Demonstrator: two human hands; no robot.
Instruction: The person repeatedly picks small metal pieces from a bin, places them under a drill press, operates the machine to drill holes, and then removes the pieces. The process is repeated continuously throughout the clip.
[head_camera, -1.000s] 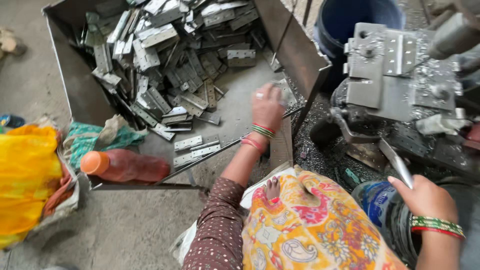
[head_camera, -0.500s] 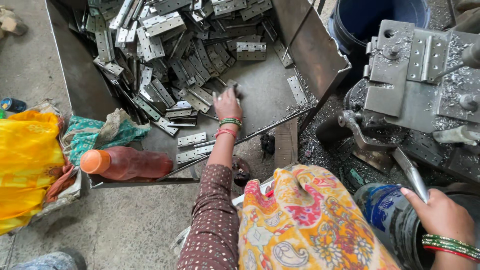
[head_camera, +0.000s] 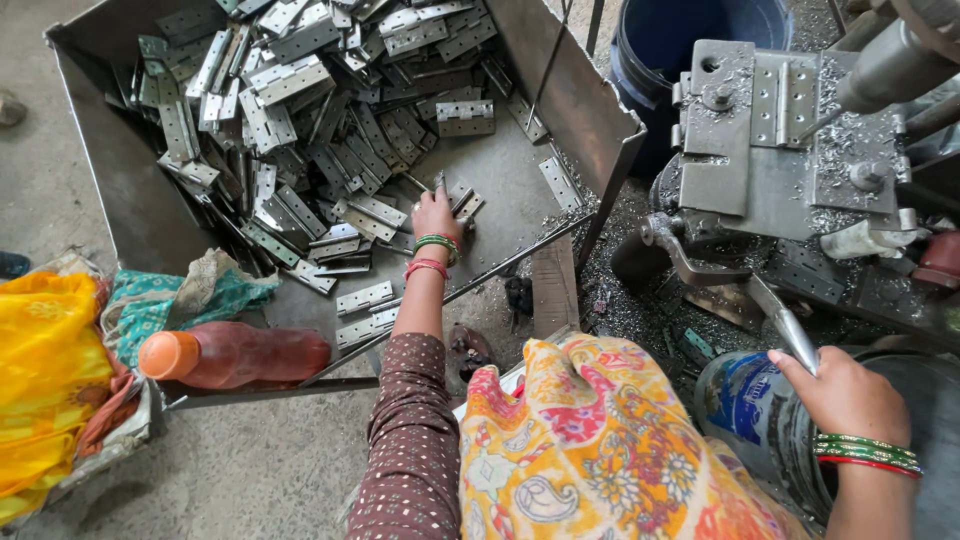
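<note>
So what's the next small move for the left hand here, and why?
Probably close the left hand on a hinge and lift it toward the press. The fingers already rest on loose hinges at the edge of the pile in the bin, and the right hand grips the lever.

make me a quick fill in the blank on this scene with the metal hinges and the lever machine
1. The left hand reaches into the grey sheet-metal bin and touches a flat metal ____.
2. The right hand grips the shiny steel lever of the grey ____ machine.
3. The brown plastic bottle lying on its side has an ____ cap.
4. Behind the machine stands a dark ____ plastic bucket.

Missing words: hinge; metal; orange; blue
</note>
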